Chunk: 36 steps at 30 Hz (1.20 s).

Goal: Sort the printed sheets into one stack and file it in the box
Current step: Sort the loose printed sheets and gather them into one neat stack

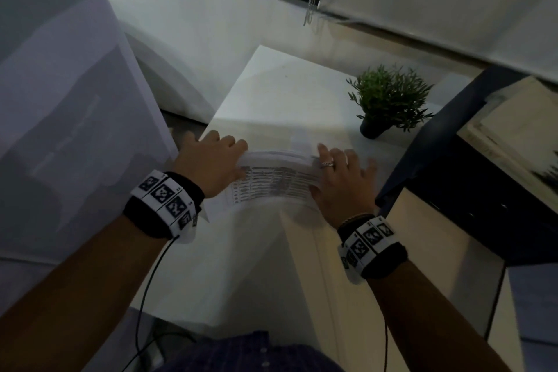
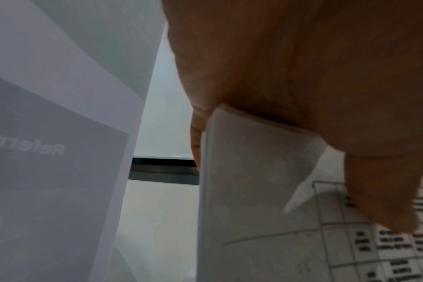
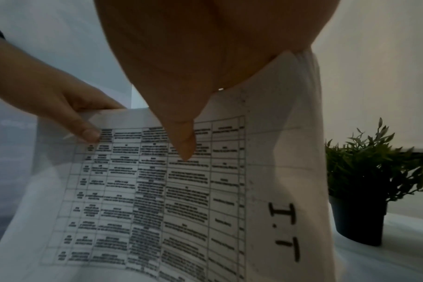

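The sheets (image 1: 271, 181) bow between the left hand (image 1: 208, 163) and right hand (image 1: 341, 181), each gripping one end.

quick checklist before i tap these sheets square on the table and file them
1. Left hand grips the sheets' left edge: ok.
2. Right hand grips the right edge: ok.
3. Sheets flat: not ok, they bow upward.
4. Edges aligned: cannot tell.
5. Potted plant stands apart from the sheets: ok.
6. Box open and ready: cannot tell.
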{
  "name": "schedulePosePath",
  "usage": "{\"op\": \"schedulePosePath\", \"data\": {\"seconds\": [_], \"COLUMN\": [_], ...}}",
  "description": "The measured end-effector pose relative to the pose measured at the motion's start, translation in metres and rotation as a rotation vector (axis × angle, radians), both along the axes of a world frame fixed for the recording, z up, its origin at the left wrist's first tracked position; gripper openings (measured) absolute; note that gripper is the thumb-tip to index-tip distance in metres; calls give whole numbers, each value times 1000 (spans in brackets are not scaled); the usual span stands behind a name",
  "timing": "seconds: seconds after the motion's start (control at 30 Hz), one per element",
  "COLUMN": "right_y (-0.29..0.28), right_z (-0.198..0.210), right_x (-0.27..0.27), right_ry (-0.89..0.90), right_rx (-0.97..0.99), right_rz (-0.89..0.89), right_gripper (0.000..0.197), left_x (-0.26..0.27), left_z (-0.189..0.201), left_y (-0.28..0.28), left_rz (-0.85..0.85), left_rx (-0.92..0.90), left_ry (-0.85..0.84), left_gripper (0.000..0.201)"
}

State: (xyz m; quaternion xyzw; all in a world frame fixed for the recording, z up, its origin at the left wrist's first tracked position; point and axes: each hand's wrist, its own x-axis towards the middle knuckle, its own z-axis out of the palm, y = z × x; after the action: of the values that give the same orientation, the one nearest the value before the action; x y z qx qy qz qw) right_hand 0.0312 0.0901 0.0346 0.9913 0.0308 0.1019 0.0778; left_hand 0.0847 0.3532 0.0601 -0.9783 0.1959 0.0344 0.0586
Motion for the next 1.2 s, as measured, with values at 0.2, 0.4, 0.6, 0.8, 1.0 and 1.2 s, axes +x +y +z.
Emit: {"op": "schedulePosePath", "data": {"seconds": [0.2, 0.4, 0.6, 0.8, 1.0, 1.2], "right_y": [-3, -19, 12, 43, 20, -11], "right_z": [16, 25, 4, -3, 1, -2], "right_x": [17, 25, -3, -15, -9, -7], "right_ry": [7, 101, -72, 38, 54, 73], "right_rx": [109, 159, 76, 47, 44, 98], "right_rz": [157, 265, 168, 171, 63, -57], "right_gripper": [15, 17, 60, 80, 83, 83], "left_x": [6, 4, 5, 6, 7, 7], "left_z": [8, 17, 5, 4, 1, 1], "left_y": [1, 10, -2, -8, -17, -24], "left_rz": [-110, -102, -103, -130, -132, -167], "left_rx": [-88, -69, -50, -68, -74, -105], "left_ry": [35, 165, 179, 140, 148, 146], "left_gripper": [14, 21, 30, 32, 33, 41]}}
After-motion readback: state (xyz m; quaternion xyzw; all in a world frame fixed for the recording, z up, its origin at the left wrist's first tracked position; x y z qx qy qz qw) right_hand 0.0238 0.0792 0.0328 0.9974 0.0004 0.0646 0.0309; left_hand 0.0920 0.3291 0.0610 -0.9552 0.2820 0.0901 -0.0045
